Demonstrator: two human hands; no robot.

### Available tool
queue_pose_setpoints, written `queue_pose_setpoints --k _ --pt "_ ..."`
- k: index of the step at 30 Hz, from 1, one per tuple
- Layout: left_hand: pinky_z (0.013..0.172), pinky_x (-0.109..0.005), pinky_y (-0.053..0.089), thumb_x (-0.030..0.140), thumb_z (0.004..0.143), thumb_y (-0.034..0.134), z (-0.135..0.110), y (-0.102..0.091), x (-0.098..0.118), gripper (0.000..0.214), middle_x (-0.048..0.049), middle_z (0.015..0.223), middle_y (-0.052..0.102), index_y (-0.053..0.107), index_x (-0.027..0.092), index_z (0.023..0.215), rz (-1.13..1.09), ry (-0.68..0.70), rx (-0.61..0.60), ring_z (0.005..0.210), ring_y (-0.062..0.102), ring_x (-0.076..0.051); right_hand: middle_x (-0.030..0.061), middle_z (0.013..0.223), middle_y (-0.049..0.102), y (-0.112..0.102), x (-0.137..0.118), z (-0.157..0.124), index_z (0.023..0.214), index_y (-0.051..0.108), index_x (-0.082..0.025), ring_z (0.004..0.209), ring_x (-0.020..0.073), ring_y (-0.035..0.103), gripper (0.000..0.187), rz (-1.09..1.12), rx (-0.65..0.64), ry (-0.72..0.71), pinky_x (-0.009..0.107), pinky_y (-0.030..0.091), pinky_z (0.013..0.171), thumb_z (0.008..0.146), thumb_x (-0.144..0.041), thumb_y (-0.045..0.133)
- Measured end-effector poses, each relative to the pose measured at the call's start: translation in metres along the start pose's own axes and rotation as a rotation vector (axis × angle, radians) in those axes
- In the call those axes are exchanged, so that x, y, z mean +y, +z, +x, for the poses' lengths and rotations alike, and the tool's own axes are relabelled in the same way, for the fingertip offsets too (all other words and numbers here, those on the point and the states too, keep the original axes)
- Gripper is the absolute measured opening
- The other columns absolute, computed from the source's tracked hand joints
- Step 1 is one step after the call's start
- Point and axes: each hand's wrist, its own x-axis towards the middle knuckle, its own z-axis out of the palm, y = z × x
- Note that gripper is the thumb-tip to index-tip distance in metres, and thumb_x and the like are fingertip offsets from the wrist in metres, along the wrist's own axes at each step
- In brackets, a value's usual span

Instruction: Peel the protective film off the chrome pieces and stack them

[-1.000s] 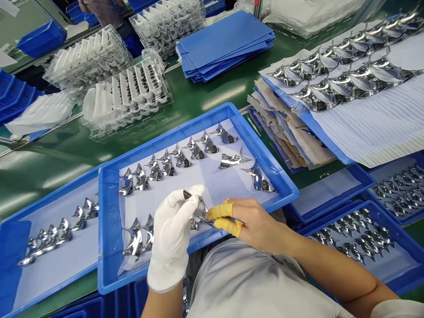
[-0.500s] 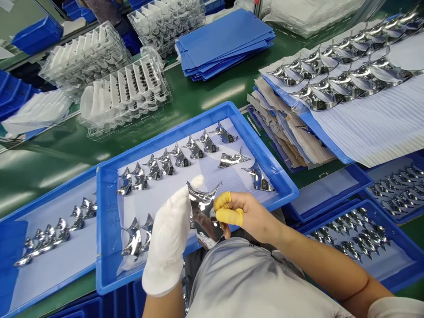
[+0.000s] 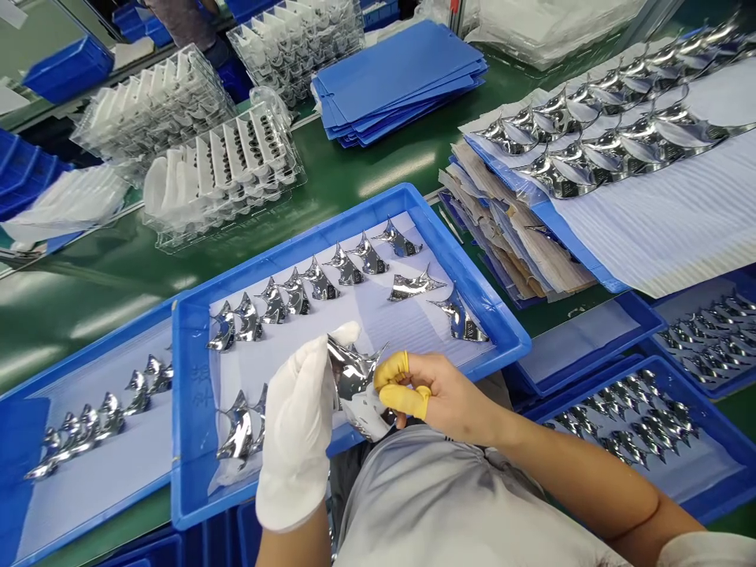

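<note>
Fingers [image 3: 407, 400] of two hands pinch one chrome piece [image 3: 354, 376] above the near side of a blue tray [image 3: 484, 295]

From the head view, the only one to be had, I see the left hand [image 3: 295, 441], in a white glove, closed on the left edge of the chrome piece; one gloved fingertip shows past it on the far side, and the rest of that grip is hidden. The right hand [image 3: 454, 398], bare but for yellow caps [image 3: 394, 368] on thumb and forefinger, has those two pinching the right edge. So the piece lies directly between the hands, right of the glove and left of the caps, touching both, and neither hand is nearer. Its long axis seems to slant from far left to near right, though the curved shape makes that hard to judge.

Beyond the hands, the tray's white liner [image 3: 390, 323] bears a far row of similar shiny parts [image 3: 324, 281], with two loose parts [image 3: 415, 285] towards the right end and a near pair [image 3: 237, 425] just left of the glove.

As for writing, dark characters [image 3: 202, 386] mark the tray's left wall, too blurred for me to read; I can make out no brand or label
</note>
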Motion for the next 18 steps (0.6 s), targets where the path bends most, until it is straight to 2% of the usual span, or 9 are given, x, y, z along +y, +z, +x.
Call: queue_pose_setpoints --k 2,4,6,8,10,12,15,18 --pt "0.046 -0.027 0.053 0.043 0.084 0.071 -0.001 0.002 0.003 0.04 0.0002 0.068 0.067 0.07 0.023 0.119 0.003 -0.048 -0.059 0.047 0.061 -0.014 0.0002 0.083 0.058 0.0 0.0 0.0 0.082 0.061 -0.015 0.068 0.0078 0.053 0.011 -0.025 0.004 -0.003 0.018 0.054 0.058 0.084 -0.025 0.065" --pt "0.041 -0.022 0.049 0.037 0.077 0.08 -0.001 0.004 0.004 0.049 0.0049 0.063 0.063 0.067 0.026 0.123 0.03 -0.043 -0.06 0.041 0.056 -0.01 0.0007 0.084 0.059 0.0 -0.001 0.0 0.082 0.061 -0.015 0.07 0.0083 0.054 0.011 -0.042 0.005 -0.006 0.019 0.053 0.058 0.083 -0.025 0.066" --pt "0.045 -0.019 0.051 0.038 0.078 0.079 0.0 0.003 0.002 0.042 0.004 0.068 0.066 0.07 0.025 0.117 0.08 0.007 0.0 0.05 0.061 -0.011 0.0 0.083 0.059 -0.001 -0.001 0.0 0.082 0.06 -0.015 0.067 0.0077 0.055 0.012 -0.02 0.012 0.012 0.019 0.053 0.057 0.084 -0.025 0.065" --pt "0.061 -0.02 0.057 0.04 0.084 0.072 0.003 0.001 -0.001 0.031 -0.0003 0.083 0.073 0.074 0.023 0.11 0.126 0.087 0.057 0.072 0.07 -0.015 -0.0021 0.077 0.058 0.0 0.0 0.001 0.081 0.059 -0.015 0.061 0.0065 0.056 0.013 0.045 0.015 0.049 0.019 0.052 0.057 0.085 -0.026 0.064" --pt "0.083 -0.023 0.058 0.039 0.087 0.069 0.005 -0.003 -0.005 0.028 -0.0026 0.107 0.075 0.075 0.023 0.11 0.12 0.156 0.036 0.099 0.07 -0.019 -0.0044 0.068 0.057 0.0 0.002 0.002 0.081 0.058 -0.015 0.055 0.006 0.056 0.014 0.126 0.006 0.077 0.02 0.05 0.055 0.086 -0.027 0.064" --pt "0.094 -0.023 0.054 0.035 0.087 0.068 0.006 -0.005 -0.008 0.031 -0.0018 0.12 0.072 0.073 0.025 0.117 0.051 0.151 -0.042 0.113 0.066 -0.019 -0.0053 0.062 0.057 0.0 0.004 0.003 0.082 0.058 -0.016 0.051 0.0064 0.056 0.015 0.199 0.001 0.07 0.02 0.049 0.053 0.085 -0.028 0.066" --pt "0.086 -0.024 0.056 0.032 0.087 0.069 0.006 -0.005 -0.009 0.042 -0.0021 0.106 0.076 0.067 0.026 0.129 -0.033 0.09 -0.119 0.1 0.07 -0.018 -0.0048 0.061 0.059 -0.001 0.007 0.005 0.082 0.058 -0.016 0.05 0.0073 0.056 0.018 0.293 0.014 0.038 0.019 0.047 0.051 0.084 -0.03 0.069" --pt "0.081 -0.028 0.058 0.033 0.084 0.072 0.005 0.002 -0.009 0.045 -0.0036 0.101 0.075 0.067 0.025 0.128 -0.031 0.063 -0.111 0.09 0.071 -0.02 -0.0038 0.06 0.061 0.0 0.008 0.006 0.08 0.057 -0.016 0.05 0.0075 0.057 0.021 0.384 -0.003 0.058 0.019 0.046 0.051 0.085 -0.031 0.071"
